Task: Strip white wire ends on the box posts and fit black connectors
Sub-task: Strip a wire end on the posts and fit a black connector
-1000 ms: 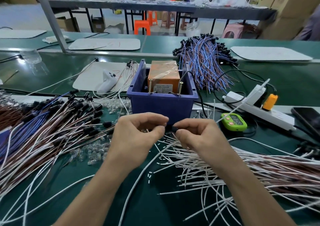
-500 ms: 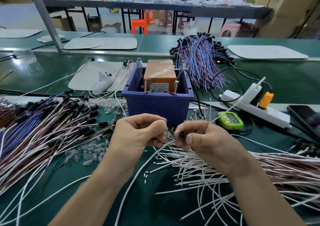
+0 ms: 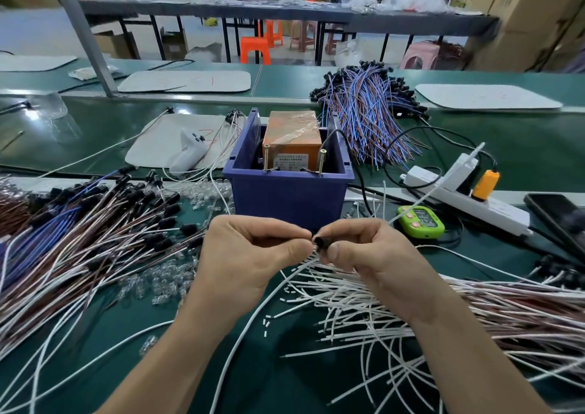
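head | right hand (image 3: 367,255) pinches black connector (image 3: 321,243) | left hand (image 3: 247,255) pinches white wire (image 3: 253,316)

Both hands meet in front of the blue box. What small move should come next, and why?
Probably push the white wire, pinched in the left hand, into the black connector that the right hand pinches: its open end faces the left fingertips, almost touching.
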The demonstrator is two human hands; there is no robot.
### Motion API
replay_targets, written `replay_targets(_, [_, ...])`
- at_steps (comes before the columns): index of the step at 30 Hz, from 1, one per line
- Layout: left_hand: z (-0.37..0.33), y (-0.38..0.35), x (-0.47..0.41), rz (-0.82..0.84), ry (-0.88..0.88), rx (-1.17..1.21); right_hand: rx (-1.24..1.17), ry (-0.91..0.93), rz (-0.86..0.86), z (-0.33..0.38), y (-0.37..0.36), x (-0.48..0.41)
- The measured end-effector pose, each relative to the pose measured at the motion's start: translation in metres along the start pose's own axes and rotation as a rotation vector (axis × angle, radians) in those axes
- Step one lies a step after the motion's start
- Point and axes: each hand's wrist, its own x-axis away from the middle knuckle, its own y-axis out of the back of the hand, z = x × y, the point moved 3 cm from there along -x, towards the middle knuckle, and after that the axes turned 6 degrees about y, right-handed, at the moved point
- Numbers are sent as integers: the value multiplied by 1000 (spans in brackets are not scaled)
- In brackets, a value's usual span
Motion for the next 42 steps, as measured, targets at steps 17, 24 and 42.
replay_targets(17, [-2,-1,11,-116,-338,-288,261,55,16,12,-2,4])
replay_targets(24, [2,-4,6,-66,-92,-154,189,21,-13,10,0,3])
replay_targets(42, [-7,-12,13,33,-193,-96,-140,24,60,0,11,0])
